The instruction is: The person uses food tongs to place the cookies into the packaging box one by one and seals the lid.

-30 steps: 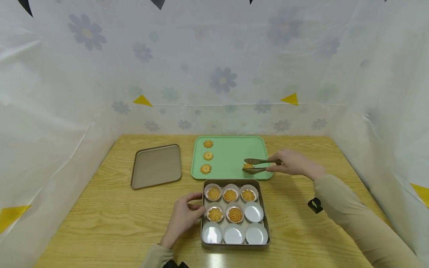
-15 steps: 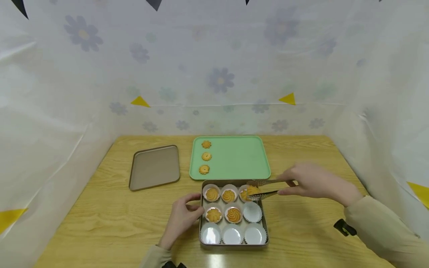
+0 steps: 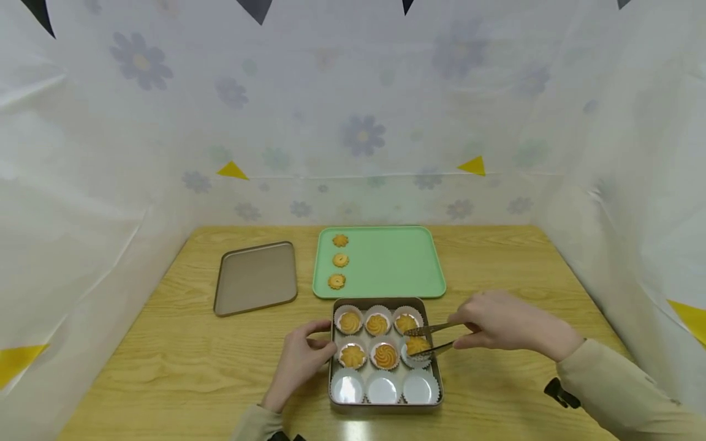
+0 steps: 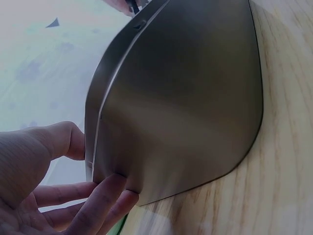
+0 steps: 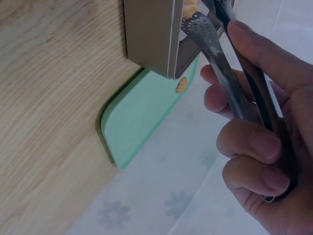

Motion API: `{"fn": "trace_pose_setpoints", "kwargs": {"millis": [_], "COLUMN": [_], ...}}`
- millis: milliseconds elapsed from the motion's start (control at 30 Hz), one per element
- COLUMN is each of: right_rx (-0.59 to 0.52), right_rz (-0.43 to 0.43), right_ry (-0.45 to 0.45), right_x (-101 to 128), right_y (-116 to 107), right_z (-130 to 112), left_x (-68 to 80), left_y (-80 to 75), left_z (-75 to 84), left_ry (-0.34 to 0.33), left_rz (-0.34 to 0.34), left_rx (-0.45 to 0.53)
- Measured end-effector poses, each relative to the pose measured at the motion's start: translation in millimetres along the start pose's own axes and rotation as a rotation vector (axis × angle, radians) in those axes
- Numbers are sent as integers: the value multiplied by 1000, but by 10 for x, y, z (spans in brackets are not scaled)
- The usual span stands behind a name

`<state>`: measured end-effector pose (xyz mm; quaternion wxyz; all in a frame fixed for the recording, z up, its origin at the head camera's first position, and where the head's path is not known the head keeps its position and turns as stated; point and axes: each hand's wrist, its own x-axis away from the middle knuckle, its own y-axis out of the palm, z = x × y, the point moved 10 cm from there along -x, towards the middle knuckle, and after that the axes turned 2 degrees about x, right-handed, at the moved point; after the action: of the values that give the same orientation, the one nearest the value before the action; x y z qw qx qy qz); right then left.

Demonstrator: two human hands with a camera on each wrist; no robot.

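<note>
In the head view my right hand [image 3: 496,324] holds a pair of metal tongs [image 5: 222,73] with perforated tips. Between the tips is a golden cookie [image 3: 417,346], over the right-hand paper cup of the middle row in a metal baking tin [image 3: 386,409]. White fluted cups [image 3: 384,387] line the tin; the far row and the other two middle cups hold cookies [image 3: 385,354], and the near row's cups are bare. At the tin's left side my left hand [image 3: 303,361] grips the wall, thumb at the rim and fingers against the outer face [image 4: 181,117].
Behind the tin lies a green tray [image 3: 397,263], with three cookies [image 3: 340,260] in a column on its left. A flat brown tray [image 3: 256,278] sits at the back left. Pale flowered sheeting [image 3: 364,135] surrounds the wooden table [image 3: 165,343].
My right hand has brought the tongs and cookie from the green tray's right side toward me, over the tin and down to the middle row. My left hand has stayed on the tin.
</note>
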<state>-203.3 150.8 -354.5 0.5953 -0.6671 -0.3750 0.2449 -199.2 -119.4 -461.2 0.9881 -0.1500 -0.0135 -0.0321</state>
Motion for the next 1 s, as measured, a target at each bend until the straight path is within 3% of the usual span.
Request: {"fn": "trace_pose_setpoints", "kwargs": {"millis": [1000], "right_rx": [105], "right_rz": [-7], "right_ry": [32], "right_x": [-101], "right_y": [100], "right_z": [-73], "left_x": [-22], "left_y": [15], "left_z": [-22], "left_ry": [2], "left_rz": [-10], "left_rx": [-20]}}
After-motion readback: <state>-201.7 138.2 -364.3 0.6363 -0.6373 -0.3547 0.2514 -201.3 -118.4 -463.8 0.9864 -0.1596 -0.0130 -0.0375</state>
